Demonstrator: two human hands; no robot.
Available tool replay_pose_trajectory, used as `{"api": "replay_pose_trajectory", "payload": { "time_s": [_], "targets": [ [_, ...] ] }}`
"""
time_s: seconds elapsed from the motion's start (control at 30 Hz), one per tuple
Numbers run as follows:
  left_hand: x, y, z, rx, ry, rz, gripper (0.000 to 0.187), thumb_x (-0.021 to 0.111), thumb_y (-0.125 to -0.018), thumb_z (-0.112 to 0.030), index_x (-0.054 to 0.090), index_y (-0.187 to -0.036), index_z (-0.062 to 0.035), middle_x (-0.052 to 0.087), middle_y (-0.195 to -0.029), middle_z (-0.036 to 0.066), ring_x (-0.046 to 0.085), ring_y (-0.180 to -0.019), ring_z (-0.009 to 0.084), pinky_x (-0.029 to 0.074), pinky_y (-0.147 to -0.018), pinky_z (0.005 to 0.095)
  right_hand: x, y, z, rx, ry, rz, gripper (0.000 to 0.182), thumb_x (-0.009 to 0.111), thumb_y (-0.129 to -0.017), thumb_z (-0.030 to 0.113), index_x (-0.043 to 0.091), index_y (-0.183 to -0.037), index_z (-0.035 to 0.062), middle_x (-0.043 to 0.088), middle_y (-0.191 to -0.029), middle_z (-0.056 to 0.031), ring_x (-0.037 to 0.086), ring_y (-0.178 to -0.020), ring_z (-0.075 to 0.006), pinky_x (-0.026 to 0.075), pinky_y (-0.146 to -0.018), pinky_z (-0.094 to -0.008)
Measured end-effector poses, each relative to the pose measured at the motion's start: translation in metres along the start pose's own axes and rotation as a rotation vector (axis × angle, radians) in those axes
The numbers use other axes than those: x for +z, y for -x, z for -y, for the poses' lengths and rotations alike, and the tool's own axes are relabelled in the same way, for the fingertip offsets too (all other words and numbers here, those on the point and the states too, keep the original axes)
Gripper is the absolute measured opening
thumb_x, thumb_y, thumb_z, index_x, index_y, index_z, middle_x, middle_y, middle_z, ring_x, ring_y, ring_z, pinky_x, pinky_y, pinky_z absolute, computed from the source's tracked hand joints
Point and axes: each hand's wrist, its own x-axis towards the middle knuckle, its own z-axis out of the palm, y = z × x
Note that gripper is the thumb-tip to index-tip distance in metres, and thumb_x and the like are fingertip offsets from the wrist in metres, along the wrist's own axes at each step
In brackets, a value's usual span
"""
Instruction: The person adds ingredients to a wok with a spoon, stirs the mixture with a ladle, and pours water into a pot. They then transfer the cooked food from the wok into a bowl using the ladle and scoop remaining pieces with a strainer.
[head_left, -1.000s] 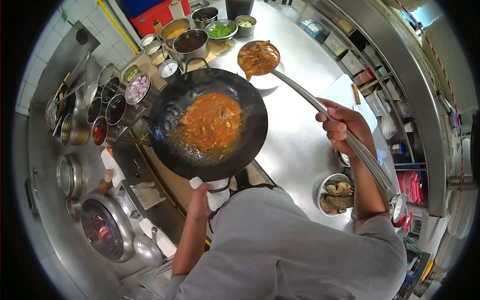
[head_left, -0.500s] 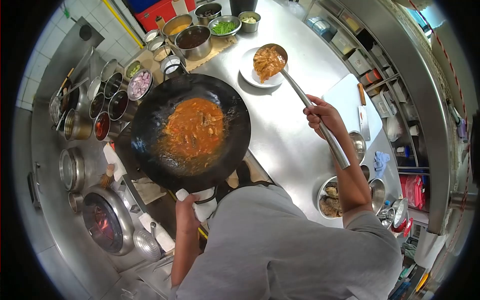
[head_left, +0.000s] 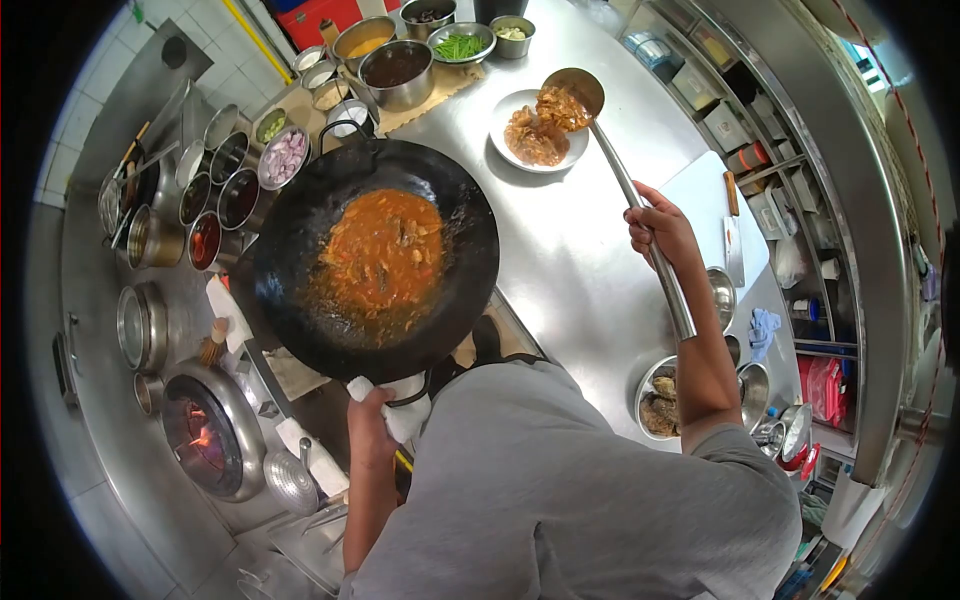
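Wok point(head_left: 300, 240) of curry, one ladle point(head_left: 600, 130) tipping onto one plate point(head_left: 505, 115)

No text, label, brand, number or sign can be read anywhere; the containers on the shelf point(head_left: 760, 150) at two o'clock are too small and blurred to make out.

single head cam, fisheye, looking steeply down over the person's shoulders at steel counter point(head_left: 590, 260) and stove point(head_left: 205, 440); wok point(head_left: 370, 260) close, mid-frame; no second view, so no overlap
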Motion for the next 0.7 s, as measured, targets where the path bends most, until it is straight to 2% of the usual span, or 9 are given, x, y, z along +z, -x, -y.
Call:
{"api": "replay_pose_trajectory", "payload": {
  "time_s": [0.3,0.43,0.5,0.63,0.7],
  "targets": [
    [0.003,-0.002,-0.004,-0.005,-0.025,0.001,0.040,0.058,-0.085,0.003,0.059,-0.124,0.0044,0.070,-0.115,0.016,0.072,-0.106,0.0321,0.059,-0.095,0.0457,0.010,0.002,-0.016,0.005,-0.023,0.016,0.056,0.054,-0.100,-0.005,0.046,-0.155,0.0051,0.063,-0.092,-0.0103,0.049,-0.058,-0.0084,0.043,-0.049,-0.0248],
    [-0.005,-0.006,-0.003,-0.003,-0.034,-0.007,0.041,0.057,-0.084,0.003,0.059,-0.125,0.0045,0.070,-0.117,0.016,0.072,-0.109,0.0321,0.058,-0.097,0.0454,0.011,-0.007,-0.025,0.022,-0.080,0.004,0.060,0.058,-0.099,-0.004,0.043,-0.157,0.0055,0.062,-0.089,-0.0099,0.049,-0.058,-0.0101,0.043,-0.049,-0.0275],
    [-0.009,-0.008,-0.002,0.006,-0.045,-0.006,0.042,0.057,-0.084,0.003,0.059,-0.126,0.0044,0.070,-0.118,0.016,0.072,-0.109,0.0322,0.058,-0.097,0.0454,0.015,-0.009,-0.030,-0.076,0.006,-0.006,0.065,0.060,-0.099,-0.003,0.040,-0.160,0.0037,0.061,-0.088,-0.0087,0.050,-0.058,-0.0112,0.044,-0.049,-0.0286],
    [-0.008,-0.008,-0.001,0.006,-0.044,-0.009,0.043,0.057,-0.084,0.003,0.059,-0.126,0.0043,0.070,-0.118,0.016,0.072,-0.109,0.0324,0.058,-0.098,0.0451,0.019,0.001,-0.024,-0.121,0.083,-0.060,0.072,0.062,-0.094,-0.003,0.038,-0.162,-0.0010,0.060,-0.085,-0.0071,0.055,-0.059,-0.0129,0.045,-0.050,-0.0293],
    [-0.006,-0.008,0.000,0.015,-0.035,-0.004,0.043,0.057,-0.084,0.003,0.059,-0.126,0.0043,0.070,-0.118,0.016,0.072,-0.109,0.0325,0.058,-0.097,0.0452,0.016,0.007,-0.023,-0.123,0.231,-0.083,0.075,0.063,-0.093,-0.003,0.036,-0.163,-0.0016,0.059,-0.084,-0.0066,0.055,-0.057,-0.0121,0.044,-0.048,-0.0286]
  ]
}}
